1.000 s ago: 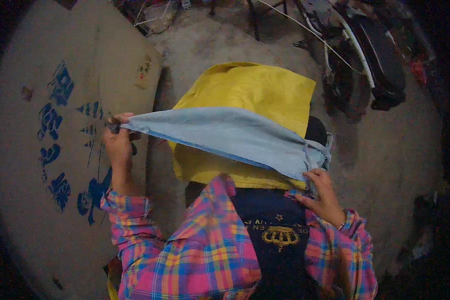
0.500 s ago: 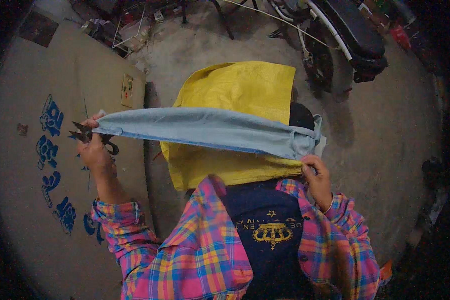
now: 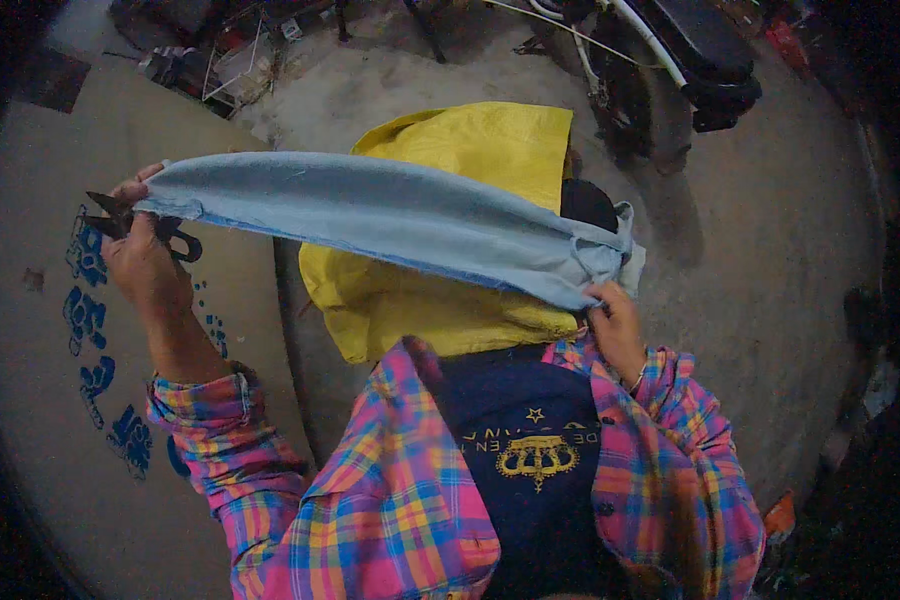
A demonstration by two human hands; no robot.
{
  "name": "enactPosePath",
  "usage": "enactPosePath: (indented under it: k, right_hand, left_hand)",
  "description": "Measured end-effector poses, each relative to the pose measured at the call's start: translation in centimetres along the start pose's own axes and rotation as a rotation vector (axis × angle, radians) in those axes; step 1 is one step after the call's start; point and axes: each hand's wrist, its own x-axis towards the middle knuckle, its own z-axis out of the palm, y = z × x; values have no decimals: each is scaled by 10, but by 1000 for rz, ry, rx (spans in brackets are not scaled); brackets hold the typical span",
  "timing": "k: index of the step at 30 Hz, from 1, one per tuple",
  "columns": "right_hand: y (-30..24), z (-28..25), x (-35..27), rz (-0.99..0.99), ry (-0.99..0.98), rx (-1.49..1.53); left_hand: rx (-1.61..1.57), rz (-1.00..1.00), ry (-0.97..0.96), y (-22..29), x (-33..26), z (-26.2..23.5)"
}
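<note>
Past the plaid sleeves (image 3: 225, 435), the hands are wide apart: the right hand (image 3: 616, 328) pinches one end of the pale blue cloth (image 3: 360, 205), the left hand (image 3: 150, 268) its other end plus dark scissors (image 3: 113, 206). Between them, beneath the cloth, is a yellow sheet (image 3: 470, 140). Well beyond the right hand stands a dark bike (image 3: 705, 45).

A bike (image 3: 708, 58) stands on grey floor (image 3: 760, 280), well apart from a blue-marked panel (image 3: 30, 345).
</note>
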Motion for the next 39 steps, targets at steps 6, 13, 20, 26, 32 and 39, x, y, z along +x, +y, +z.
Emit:
enactPosePath:
  k: [6,13,20,26,32,39]
  right_hand:
    - [0,-66,8,76,201,374]
    - [-43,-108,16,-26,376,560]
    - [-56,-114,32,27,274,848]
    - [-59,-128,45,-87,329,1076]
    - [-62,-189,31,-320,308,1138]
    - [-90,-200,17,-501,280,943]
  left_hand:
    - [14,-42,-1,3,0,6]
    - [78,-44,-99,-1,-1,-12]
    - [148,-90,20,0,19,-35]
    - [93,-159,20,-7,26,-38]
    - [101,-126,74,-26,39,-52]
    - [149,-75,145,-57,51,-64]
